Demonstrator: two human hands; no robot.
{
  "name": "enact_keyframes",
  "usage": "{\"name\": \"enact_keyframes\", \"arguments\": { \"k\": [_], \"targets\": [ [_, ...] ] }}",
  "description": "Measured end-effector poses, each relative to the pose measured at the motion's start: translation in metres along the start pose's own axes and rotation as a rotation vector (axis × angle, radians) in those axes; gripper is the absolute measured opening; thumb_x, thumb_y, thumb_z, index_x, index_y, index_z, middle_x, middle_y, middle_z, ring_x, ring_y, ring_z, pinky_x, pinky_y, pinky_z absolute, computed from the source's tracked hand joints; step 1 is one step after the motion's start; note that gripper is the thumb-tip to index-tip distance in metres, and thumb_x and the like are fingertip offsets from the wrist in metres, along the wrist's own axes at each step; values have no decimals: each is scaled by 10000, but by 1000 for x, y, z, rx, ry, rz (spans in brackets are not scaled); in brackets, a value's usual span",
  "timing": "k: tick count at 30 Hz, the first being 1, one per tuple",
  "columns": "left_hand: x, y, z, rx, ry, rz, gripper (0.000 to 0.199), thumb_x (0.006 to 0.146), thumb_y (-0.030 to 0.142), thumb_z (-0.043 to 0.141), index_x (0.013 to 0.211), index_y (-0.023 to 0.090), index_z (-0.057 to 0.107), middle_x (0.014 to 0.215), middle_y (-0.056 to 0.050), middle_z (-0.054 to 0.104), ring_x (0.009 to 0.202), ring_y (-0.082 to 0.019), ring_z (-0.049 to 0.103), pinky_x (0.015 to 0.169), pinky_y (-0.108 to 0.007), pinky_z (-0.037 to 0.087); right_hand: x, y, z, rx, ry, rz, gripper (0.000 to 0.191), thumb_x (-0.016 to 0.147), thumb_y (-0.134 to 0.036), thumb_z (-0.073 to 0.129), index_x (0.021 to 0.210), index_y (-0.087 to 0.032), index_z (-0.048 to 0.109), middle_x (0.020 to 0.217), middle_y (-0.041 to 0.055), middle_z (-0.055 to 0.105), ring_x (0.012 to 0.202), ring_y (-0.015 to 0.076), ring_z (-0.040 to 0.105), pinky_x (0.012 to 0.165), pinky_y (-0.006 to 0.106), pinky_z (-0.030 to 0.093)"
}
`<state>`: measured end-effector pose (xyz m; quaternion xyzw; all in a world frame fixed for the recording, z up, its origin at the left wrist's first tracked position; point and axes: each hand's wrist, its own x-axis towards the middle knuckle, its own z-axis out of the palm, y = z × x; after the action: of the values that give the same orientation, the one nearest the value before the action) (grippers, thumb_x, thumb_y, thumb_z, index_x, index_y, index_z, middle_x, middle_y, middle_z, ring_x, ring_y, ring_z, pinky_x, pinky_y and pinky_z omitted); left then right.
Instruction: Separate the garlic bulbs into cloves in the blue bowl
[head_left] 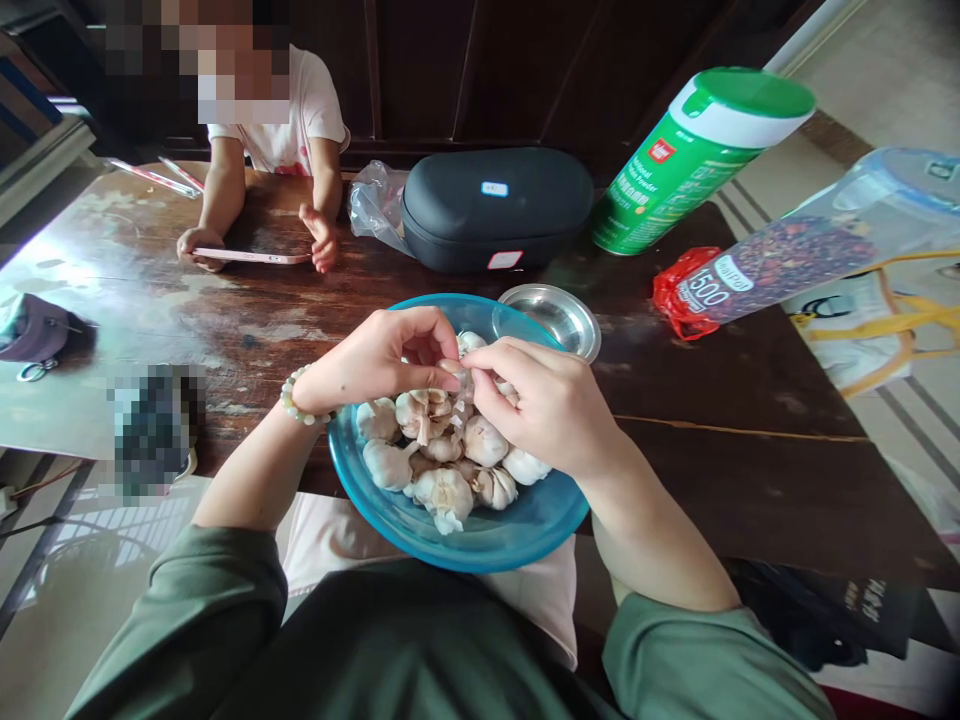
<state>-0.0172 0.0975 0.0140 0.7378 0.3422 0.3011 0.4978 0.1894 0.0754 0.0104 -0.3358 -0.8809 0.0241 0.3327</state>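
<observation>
Several garlic bulbs (442, 492) lie in a blue plastic basin (465, 556) at the table's near edge. Above them my left hand (390, 350), with a bead bracelet at the wrist, pinches a small garlic clove (450, 368) between thumb and fingers. My right hand (536, 395) meets it from the other side, its thumb and forefinger closed on the same clove. The fingertips nearly touch and cover most of it. Just behind the basin stands a shallow metal bowl (559, 315), partly hidden by the basin rim.
Across the table (675, 400) a person (319, 100) holds a tablet (251, 256). A black case (495, 205), a green powder can (697, 160) and a tall clear container (810, 240) stand at the back and right. A dark pouch (34, 328) lies left.
</observation>
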Motion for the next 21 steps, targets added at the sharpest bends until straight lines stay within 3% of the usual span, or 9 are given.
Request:
{"name": "enact_keyframes", "arguments": {
  "k": [5,9,21],
  "targets": [
    [0,3,1,-220,70,-25,297,691,272,795,840,113,593,780,-23,667,709,-103,637,668,-204,531,1,-1,-1,15,12,-42,112,844,-102,515,846,-179,596,715,6,641,611,123,586,591,247,469],
    [0,4,0,-337,124,-35,292,674,243,809,853,109,621,766,-22,671,702,-105,646,658,-200,544,0,-2,-2,52,79,-17,126,836,-125,558,939,-189,591,820,22,679,673,138,633,629,256,509],
    [-1,4,0,-413,50,-59,259,691,167,793,891,104,641,791,-37,710,736,-120,688,699,-208,575,0,-3,-3,12,102,-56,156,844,-152,596,994,-188,612,937,54,707,810,179,686,724,294,558]
  ]
}}
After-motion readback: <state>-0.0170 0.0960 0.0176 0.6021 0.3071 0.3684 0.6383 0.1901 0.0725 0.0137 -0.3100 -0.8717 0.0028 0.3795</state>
